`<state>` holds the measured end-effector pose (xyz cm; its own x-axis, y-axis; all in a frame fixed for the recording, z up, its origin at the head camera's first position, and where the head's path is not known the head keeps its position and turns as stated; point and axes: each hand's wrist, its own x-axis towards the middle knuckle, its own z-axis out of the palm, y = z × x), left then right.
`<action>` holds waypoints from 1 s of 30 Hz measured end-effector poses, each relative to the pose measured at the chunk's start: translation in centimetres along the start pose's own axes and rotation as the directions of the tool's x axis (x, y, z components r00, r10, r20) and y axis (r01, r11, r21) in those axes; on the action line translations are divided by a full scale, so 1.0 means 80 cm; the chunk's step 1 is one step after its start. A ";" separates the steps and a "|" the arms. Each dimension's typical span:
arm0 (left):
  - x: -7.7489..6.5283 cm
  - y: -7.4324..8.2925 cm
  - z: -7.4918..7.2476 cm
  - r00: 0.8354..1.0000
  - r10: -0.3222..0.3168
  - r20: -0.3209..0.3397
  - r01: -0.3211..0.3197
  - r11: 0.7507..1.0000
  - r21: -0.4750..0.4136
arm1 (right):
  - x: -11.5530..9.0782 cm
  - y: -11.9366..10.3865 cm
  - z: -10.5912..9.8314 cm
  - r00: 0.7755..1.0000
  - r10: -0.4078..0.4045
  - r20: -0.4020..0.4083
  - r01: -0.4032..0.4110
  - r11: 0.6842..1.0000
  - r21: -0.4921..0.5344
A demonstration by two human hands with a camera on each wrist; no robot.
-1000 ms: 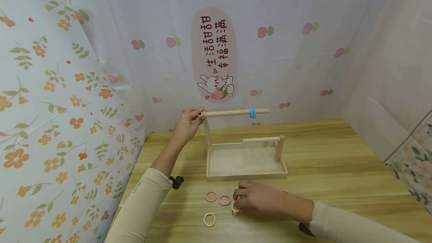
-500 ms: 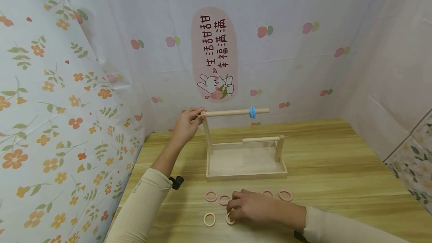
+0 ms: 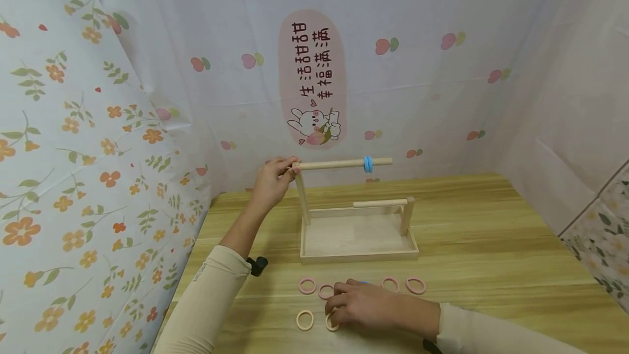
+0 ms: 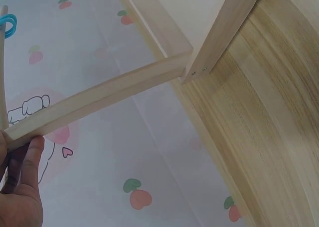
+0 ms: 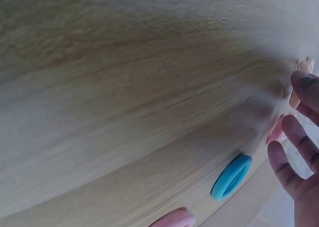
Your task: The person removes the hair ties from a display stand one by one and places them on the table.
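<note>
My left hand (image 3: 272,182) grips the top of the tall post (image 3: 303,201) of a wooden stand, where the upper dowel (image 3: 334,165) joins it. Two blue rings (image 3: 367,164) hang near that dowel's free end. On the table, my right hand (image 3: 366,305) pinches a cream ring (image 3: 326,323) between thumb and fingers; the hand covers part of it. Left of this lies another cream ring (image 3: 297,321). Just beyond the right hand are pink rings (image 3: 308,293) and a blue ring (image 5: 231,177), which the hand mostly hides in the head view.
The stand's shallow tray (image 3: 358,259) sits on the table behind the rings. A shorter dowel (image 3: 380,203) juts left from its low right post (image 3: 407,217). Two more pink rings lie beside the right wrist, one pink ring (image 3: 415,292) farthest right. A patterned curtain (image 3: 422,97) hangs behind.
My right hand has slid left and toward me with the cream ring, bringing it beside the other cream ring and uncovering pink rings on the right. The left hand has stayed put.
</note>
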<state>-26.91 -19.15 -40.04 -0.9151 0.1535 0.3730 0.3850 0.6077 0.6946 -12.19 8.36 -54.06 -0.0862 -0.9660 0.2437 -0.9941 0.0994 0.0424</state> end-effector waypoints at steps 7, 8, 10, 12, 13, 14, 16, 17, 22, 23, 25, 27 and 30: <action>0.001 -0.001 0.001 1.000 0.006 -0.005 -0.006 1.000 0.006 | 0.006 -0.003 0.001 1.000 -0.004 -0.004 0.004 1.000 0.003; 0.001 -0.001 0.001 1.000 0.006 -0.006 -0.006 1.000 0.006 | 0.006 -0.004 0.001 1.000 -0.003 -0.002 0.003 1.000 0.005; 0.000 0.000 0.000 1.000 0.004 -0.007 -0.004 1.000 0.004 | 0.006 -0.005 0.002 1.000 0.000 0.003 0.000 1.000 0.007; 0.000 0.001 0.000 1.000 0.000 -0.006 0.000 1.000 -0.005 | 0.006 -0.005 0.004 1.000 0.002 0.004 -0.002 1.000 0.007; -0.001 0.001 0.000 1.000 -0.002 -0.005 0.002 1.000 -0.006 | 0.006 -0.006 0.005 1.000 0.005 0.004 -0.006 1.000 0.008; -0.001 0.001 0.000 1.000 -0.004 -0.003 0.004 1.000 -0.008 | 0.007 -0.006 0.005 1.000 0.008 0.003 -0.008 1.000 0.008; -0.001 0.001 0.000 1.000 -0.005 -0.002 0.005 1.000 -0.008 | 0.007 -0.006 0.007 1.000 0.011 0.003 -0.011 1.000 0.008; -0.001 0.001 0.000 1.000 -0.005 -0.002 0.005 1.000 -0.007 | 0.007 -0.006 0.008 1.000 0.013 0.002 -0.013 1.000 0.008; 0.000 -0.001 0.001 1.000 0.007 -0.007 -0.007 1.000 -0.001 | 0.009 -0.006 0.010 1.000 0.021 0.002 -0.021 1.000 0.006; 0.000 -0.001 0.001 1.000 0.009 -0.009 -0.009 1.000 -0.002 | 0.009 -0.006 0.010 1.000 0.021 0.001 -0.021 1.000 0.008; -0.001 -0.001 0.001 1.000 0.011 -0.010 -0.011 1.000 -0.007 | 0.009 -0.005 0.011 1.000 0.019 -0.007 -0.019 1.000 0.016; -0.001 -0.001 0.001 1.000 0.008 -0.008 -0.008 1.000 -0.012 | 0.009 -0.004 0.012 1.000 0.015 -0.020 -0.015 1.000 0.021; 0.000 -0.001 0.001 1.000 0.013 -0.010 -0.013 1.000 -0.009 | 0.008 -0.001 0.012 0.999 0.010 -0.045 -0.010 1.000 0.018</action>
<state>-26.91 -19.14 -40.14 -0.9088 0.1534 0.3879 0.3979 0.5983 0.6955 -12.25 7.55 -54.80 -0.0934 -0.9532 0.2874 -0.9943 0.1043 0.0227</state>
